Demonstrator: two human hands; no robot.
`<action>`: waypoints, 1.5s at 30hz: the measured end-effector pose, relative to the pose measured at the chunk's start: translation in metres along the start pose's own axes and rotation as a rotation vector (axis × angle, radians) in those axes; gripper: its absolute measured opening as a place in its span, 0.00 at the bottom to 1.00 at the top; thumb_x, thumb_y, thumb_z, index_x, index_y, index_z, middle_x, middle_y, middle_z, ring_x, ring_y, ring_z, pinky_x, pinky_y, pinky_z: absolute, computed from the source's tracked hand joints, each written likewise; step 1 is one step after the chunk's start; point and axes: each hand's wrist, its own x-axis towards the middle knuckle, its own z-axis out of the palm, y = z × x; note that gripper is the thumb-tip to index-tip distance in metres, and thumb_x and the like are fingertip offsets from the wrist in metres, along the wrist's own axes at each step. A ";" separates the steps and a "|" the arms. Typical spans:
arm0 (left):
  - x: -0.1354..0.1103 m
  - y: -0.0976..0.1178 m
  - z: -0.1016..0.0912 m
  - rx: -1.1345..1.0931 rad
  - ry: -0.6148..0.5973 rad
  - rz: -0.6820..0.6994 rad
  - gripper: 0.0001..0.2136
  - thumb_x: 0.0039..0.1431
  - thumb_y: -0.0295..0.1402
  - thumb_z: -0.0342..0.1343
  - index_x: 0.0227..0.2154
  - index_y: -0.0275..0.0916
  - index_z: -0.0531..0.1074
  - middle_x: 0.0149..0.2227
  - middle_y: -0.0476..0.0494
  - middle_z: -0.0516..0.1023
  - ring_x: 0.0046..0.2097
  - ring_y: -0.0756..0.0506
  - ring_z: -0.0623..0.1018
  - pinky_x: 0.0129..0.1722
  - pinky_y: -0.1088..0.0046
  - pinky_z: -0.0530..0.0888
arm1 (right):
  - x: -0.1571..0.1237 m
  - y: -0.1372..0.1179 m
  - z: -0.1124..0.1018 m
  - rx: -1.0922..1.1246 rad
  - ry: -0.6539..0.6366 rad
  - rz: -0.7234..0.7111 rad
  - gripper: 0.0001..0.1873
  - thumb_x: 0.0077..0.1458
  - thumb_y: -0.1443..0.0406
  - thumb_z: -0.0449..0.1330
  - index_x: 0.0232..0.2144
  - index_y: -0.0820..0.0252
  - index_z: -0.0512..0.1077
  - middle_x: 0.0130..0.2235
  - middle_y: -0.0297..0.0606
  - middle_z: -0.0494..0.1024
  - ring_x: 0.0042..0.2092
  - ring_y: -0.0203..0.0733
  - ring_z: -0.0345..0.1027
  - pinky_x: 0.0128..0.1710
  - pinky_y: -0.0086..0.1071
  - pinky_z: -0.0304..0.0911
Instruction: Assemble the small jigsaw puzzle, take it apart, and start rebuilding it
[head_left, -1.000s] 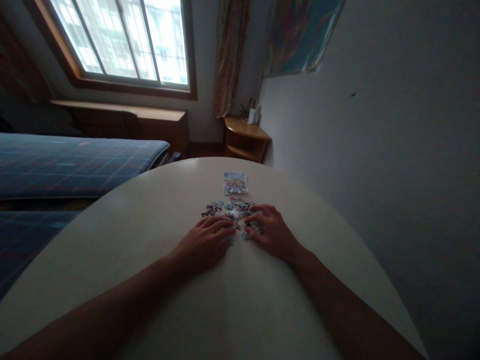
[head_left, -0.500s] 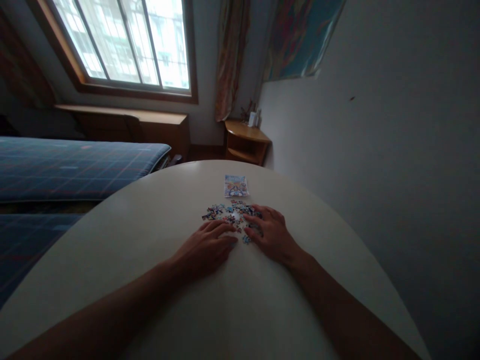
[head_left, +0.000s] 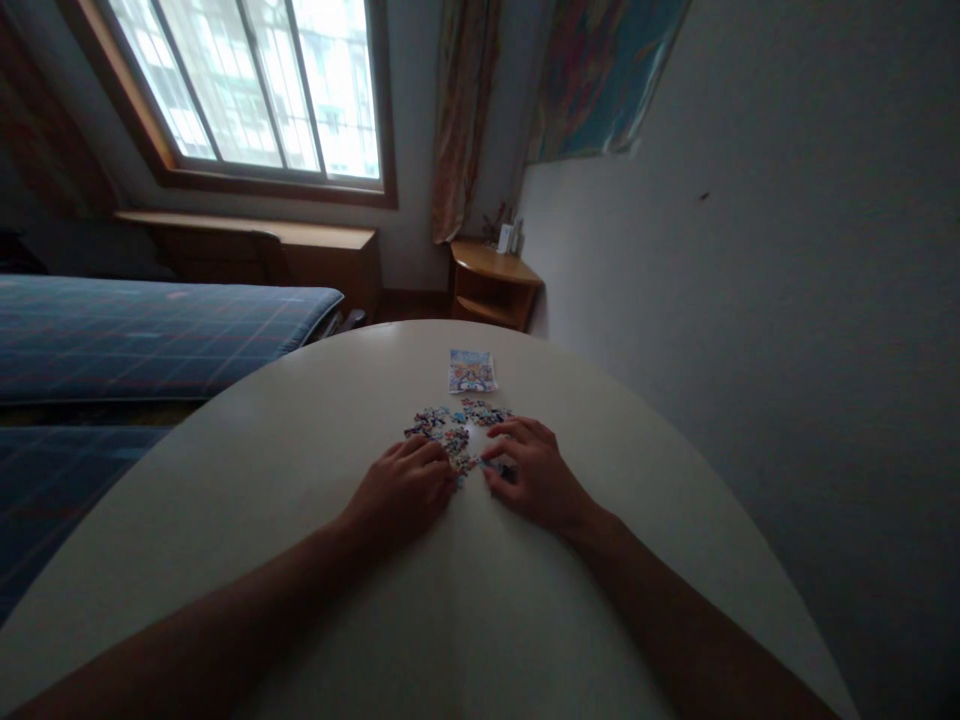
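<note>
A small heap of colourful jigsaw pieces (head_left: 452, 428) lies on the round white table (head_left: 300, 480). My left hand (head_left: 403, 492) rests at the heap's near left edge with its fingers curled in over some pieces; what they hold is hidden. My right hand (head_left: 529, 474) sits at the heap's near right edge, thumb and fingers pinched around a small puzzle piece. The two hands nearly touch. Just beyond the heap lies a small printed picture card (head_left: 472, 371).
A bed with a blue checked cover (head_left: 150, 330) stands left of the table. A white wall (head_left: 750, 300) runs close along the right. A wooden corner shelf (head_left: 491, 280) and a window (head_left: 255, 90) are at the back.
Both hands have drawn back toward me and curled their fingers, from lying flat on the pieces. The heap is a little more gathered between them.
</note>
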 end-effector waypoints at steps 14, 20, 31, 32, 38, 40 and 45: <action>-0.001 0.000 -0.003 -0.018 0.005 0.068 0.05 0.63 0.28 0.55 0.33 0.39 0.75 0.36 0.45 0.77 0.39 0.45 0.74 0.40 0.66 0.76 | 0.003 0.004 -0.002 0.023 0.036 0.126 0.06 0.49 0.67 0.65 0.32 0.51 0.78 0.47 0.39 0.76 0.53 0.51 0.65 0.57 0.52 0.54; -0.001 -0.001 -0.002 -0.053 -0.006 0.114 0.04 0.63 0.28 0.55 0.35 0.40 0.75 0.41 0.46 0.79 0.42 0.45 0.76 0.43 0.65 0.76 | 0.001 0.001 -0.006 0.095 -0.059 0.006 0.08 0.45 0.69 0.64 0.31 0.53 0.75 0.52 0.39 0.74 0.57 0.50 0.62 0.60 0.50 0.52; 0.001 -0.002 0.000 -0.036 0.000 0.090 0.07 0.63 0.28 0.54 0.42 0.40 0.74 0.50 0.42 0.78 0.51 0.42 0.75 0.51 0.59 0.76 | 0.000 0.003 -0.013 0.093 -0.124 -0.120 0.10 0.50 0.65 0.65 0.38 0.51 0.75 0.54 0.38 0.73 0.60 0.49 0.61 0.63 0.48 0.48; 0.001 -0.002 0.000 -0.046 -0.006 0.098 0.07 0.64 0.28 0.54 0.43 0.40 0.74 0.50 0.41 0.78 0.51 0.42 0.75 0.51 0.59 0.76 | 0.000 0.005 -0.015 0.082 -0.131 -0.124 0.12 0.51 0.63 0.65 0.40 0.51 0.74 0.54 0.39 0.73 0.60 0.49 0.60 0.63 0.49 0.48; -0.001 -0.004 0.000 -0.119 -0.071 0.219 0.13 0.64 0.24 0.52 0.48 0.43 0.74 0.53 0.45 0.77 0.53 0.42 0.74 0.53 0.59 0.74 | -0.004 0.018 -0.020 0.009 -0.147 -0.128 0.12 0.56 0.61 0.62 0.43 0.54 0.72 0.57 0.43 0.71 0.61 0.50 0.57 0.61 0.50 0.51; -0.002 -0.005 0.000 -0.136 -0.082 0.235 0.13 0.64 0.24 0.52 0.48 0.43 0.74 0.52 0.45 0.77 0.53 0.42 0.74 0.53 0.60 0.74 | -0.004 0.021 -0.019 -0.001 -0.138 -0.115 0.09 0.56 0.62 0.61 0.41 0.54 0.72 0.56 0.42 0.72 0.61 0.50 0.58 0.61 0.50 0.51; -0.002 -0.005 0.000 -0.143 -0.112 0.255 0.16 0.64 0.23 0.51 0.52 0.43 0.72 0.53 0.45 0.77 0.54 0.43 0.74 0.54 0.62 0.74 | -0.001 0.023 -0.015 -0.014 -0.083 -0.058 0.06 0.59 0.61 0.59 0.37 0.54 0.74 0.52 0.41 0.75 0.58 0.49 0.61 0.60 0.48 0.54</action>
